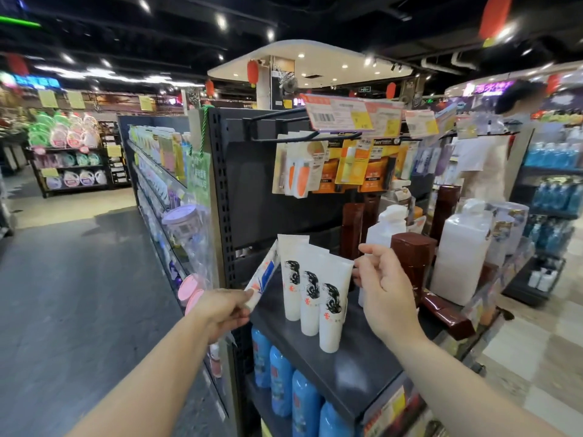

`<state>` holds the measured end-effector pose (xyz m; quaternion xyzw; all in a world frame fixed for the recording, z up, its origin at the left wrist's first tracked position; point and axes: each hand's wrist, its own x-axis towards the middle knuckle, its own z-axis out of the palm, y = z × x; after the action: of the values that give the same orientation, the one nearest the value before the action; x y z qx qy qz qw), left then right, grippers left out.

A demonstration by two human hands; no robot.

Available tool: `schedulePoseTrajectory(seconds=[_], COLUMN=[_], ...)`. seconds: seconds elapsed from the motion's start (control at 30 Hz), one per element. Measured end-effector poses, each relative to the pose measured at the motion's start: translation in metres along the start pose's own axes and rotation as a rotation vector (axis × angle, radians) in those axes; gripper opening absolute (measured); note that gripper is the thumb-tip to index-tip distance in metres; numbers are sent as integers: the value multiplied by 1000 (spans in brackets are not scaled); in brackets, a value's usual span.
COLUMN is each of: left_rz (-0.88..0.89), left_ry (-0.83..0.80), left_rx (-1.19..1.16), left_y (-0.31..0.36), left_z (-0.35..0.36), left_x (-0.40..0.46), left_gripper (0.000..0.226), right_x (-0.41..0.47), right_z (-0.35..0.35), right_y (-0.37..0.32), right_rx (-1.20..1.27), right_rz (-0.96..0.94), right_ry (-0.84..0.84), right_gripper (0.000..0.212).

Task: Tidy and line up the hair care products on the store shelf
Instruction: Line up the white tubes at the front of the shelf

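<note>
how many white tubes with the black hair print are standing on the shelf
3, in a diagonal row: back tube, middle tube, front tube by the right hand. More could be hidden behind.

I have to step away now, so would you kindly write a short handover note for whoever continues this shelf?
Left hand: grips a slanted white tube with blue print at the shelf's left edge.
Right hand: fingers at the top edge of the front white tube; whether it pinches is unclear.
Done: three white tubes stand upright in a row.
Left: place the held tube; one brown bottle lies on its side at the right.
</note>
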<state>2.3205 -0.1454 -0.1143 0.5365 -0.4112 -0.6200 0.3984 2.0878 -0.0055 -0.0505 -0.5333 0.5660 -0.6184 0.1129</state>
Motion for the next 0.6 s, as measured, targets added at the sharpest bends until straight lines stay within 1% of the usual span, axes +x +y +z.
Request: schedulePoseTrajectory(seconds=[0.07, 0.17, 0.23, 0.3, 0.37, 0.43, 0.5, 0.6], left_rz=[-33, -18, 14, 35, 54, 85, 146, 298], left_ry=[-104, -256, -342, -385, -356, -260, -171, -38], left_rx=[-144, -246, -232, -146, -64, -24, 33, 289], left_y=[-6, -10, -9, -7, -6, -5, -4, -5], left_z=[-6, -14, -16, -15, -10, -4, 2, 9], left_x=[-6, -15, -18, -20, -20, -17, -13, -6], left_gripper=[17, 32, 38, 34, 28, 25, 28, 32], right_x=[1, 0, -1, -1, -2, -2, -2, -2], right_z=[3, 9, 13, 14, 14, 11, 9, 5], right_y=[-10, -24, -29, -30, -30, -30, -28, -24], right_rx=[5, 12, 20, 26, 29, 26, 20, -2], right_rz=[-64, -138, -143, -142, -148, -145, -132, -113], right_ry=[42, 62, 50, 42, 40, 40, 43, 44], right_gripper=[17, 18, 15, 14, 14, 14, 14, 14])
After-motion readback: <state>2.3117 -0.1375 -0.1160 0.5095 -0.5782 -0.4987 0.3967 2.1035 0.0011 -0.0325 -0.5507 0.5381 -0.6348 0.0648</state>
